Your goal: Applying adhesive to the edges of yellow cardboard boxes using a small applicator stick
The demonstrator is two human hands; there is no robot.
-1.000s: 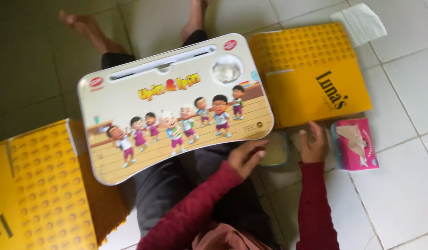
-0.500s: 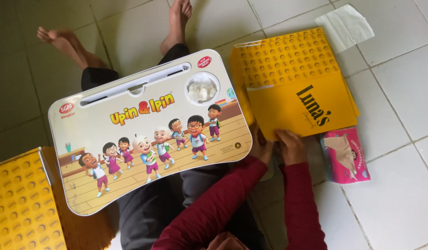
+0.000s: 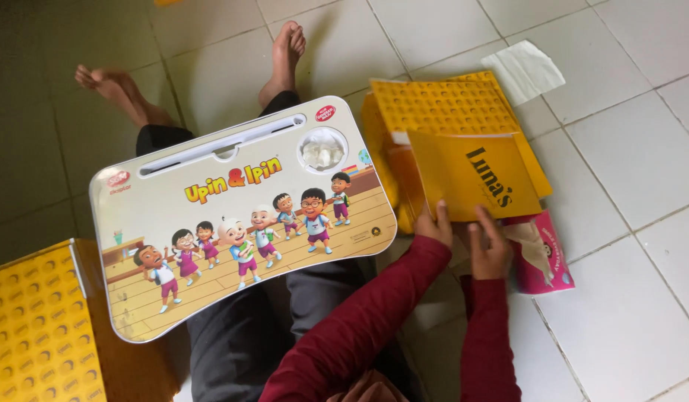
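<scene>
Our left hand (image 3: 434, 223) and right hand (image 3: 490, 249) both grip the lower edge of a yellow cardboard box (image 3: 464, 160) lying on the tiled floor (image 3: 627, 298). A pink packet (image 3: 542, 253) lies just beside it. A cartoon-printed lap table (image 3: 240, 216) rests across our legs.

A flat yellow box (image 3: 464, 141) with dark lettering is being displayed on the floor, right of centre. A pink packet (image 3: 542, 253) is being partly covered beside it. Another yellow box (image 3: 39, 327) is being shown lower left.

Yellow dotted box (image 3: 464, 160), pink pkt (image 3: 542, 257), cartoon-print lap desk (image 3: 240, 216), maroon sleeves (image 3: 359, 335).
</scene>
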